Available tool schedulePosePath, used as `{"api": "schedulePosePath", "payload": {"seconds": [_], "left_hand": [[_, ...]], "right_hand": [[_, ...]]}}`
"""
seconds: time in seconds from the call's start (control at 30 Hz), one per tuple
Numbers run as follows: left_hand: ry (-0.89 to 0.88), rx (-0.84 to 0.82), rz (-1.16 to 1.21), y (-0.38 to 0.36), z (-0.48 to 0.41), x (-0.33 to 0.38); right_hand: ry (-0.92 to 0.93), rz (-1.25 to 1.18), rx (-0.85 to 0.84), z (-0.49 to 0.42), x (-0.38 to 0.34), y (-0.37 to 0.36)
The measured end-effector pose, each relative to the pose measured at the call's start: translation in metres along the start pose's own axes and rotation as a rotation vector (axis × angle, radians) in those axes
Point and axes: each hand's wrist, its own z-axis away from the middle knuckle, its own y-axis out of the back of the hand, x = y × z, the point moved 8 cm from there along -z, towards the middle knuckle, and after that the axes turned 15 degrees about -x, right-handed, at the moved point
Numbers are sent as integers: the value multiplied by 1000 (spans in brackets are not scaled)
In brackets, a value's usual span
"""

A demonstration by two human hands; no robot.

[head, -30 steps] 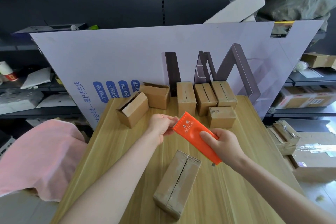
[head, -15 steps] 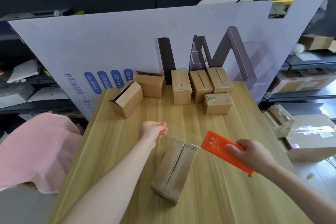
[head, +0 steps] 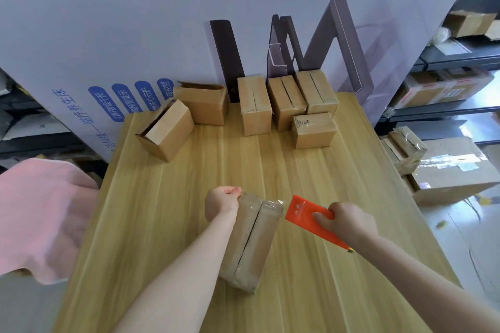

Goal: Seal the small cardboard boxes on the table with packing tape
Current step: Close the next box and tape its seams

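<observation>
Left hand [head: 222, 204] has its fingers curled tight, tips pinching the end of the clear packing tape [head: 270, 201] right at the far-left corner of the long brown cardboard box [head: 250, 246]. The tape runs from those fingertips across the box's far end to the orange plastic tape dispenser [head: 305, 216], whose nose sits just right of that end. Right hand [head: 350, 220] grips the dispenser, fingers wrapped round its body. The box lies flat on the light wooden table [head: 162, 224], centre seam up. It extends from the left fingers back toward the person and sits left of the right fingers. Well beyond both sets of fingers, at the table's far edge, are two open small cardboard boxes [head: 167, 134] on the left and four closed small cardboard boxes [head: 254, 105] on the right, backed by a white printed board [head: 135, 35]. Pink cloth [head: 35, 219] is far left of the left fingers, off the table.
</observation>
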Motion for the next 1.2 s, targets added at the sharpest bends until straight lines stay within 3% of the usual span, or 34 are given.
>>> {"api": "schedulePosePath", "payload": {"seconds": [0.3,0.37,0.43,0.5,0.6,0.8,1.0,1.2], "left_hand": [[72,-64,-102,-22,-14,-31],[85,-6,-90,-18,-11,-30],[-16,83,-31,-9,1,-25],[-135,8,-28,-17,14,-23],[-162,-191,-128,-39,29,-31],[-160,-153,-85,-44,31,-34],[-167,-113,-100,-44,39,-29],[-202,-92,-79,-41,43,-24]], "right_hand": [[-29,11,-33,-16,-11,-10],[-29,27,-32,-14,-14,-7],[-23,71,-9,-12,-19,-2],[-8,123,18,-10,-26,4],[0,176,38,-8,-36,13],[53,376,132,-2,-79,24],[-54,190,-49,-14,-69,32],[74,503,163,-4,-110,30]]}}
